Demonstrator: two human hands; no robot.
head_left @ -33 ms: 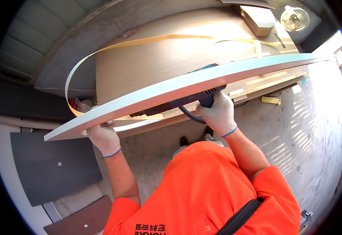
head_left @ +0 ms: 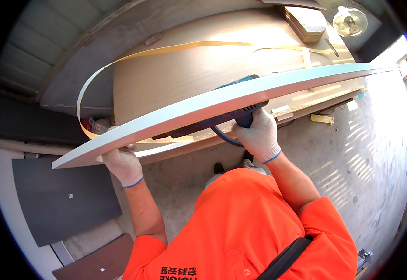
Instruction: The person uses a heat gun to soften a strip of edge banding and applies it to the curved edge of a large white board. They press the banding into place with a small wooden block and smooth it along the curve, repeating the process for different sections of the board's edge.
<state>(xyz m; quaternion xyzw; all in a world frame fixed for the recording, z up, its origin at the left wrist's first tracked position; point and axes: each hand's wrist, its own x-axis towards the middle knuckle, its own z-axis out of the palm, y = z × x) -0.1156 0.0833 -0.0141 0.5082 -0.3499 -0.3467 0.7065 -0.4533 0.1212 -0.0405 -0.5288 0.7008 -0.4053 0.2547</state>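
A long white panel (head_left: 208, 105) crosses in front of me on edge, its near left end low and its far end reaching right. My left hand (head_left: 122, 165), in a white knit glove, is closed on the panel near its left end; some fingertips are hidden behind it. In my right hand (head_left: 258, 135), also gloved, is the grip of a blue heat gun (head_left: 203, 125). Its dark nozzle points left along the panel, which covers part of its body. A thin yellowish edge-banding strip (head_left: 161, 50) loops from the table round to the panel near my left hand.
Beyond the panel lies a wide wood-toned tabletop (head_left: 166, 79). Stacked boards (head_left: 307, 25) and a fan (head_left: 349, 21) stand at the far right. A grey sheet (head_left: 68, 200) lies low on the left. A yellow piece (head_left: 321, 119) sits past my right hand.
The heat gun and my right hand have shifted very slightly left along the panel. My left hand and the strip look the same.
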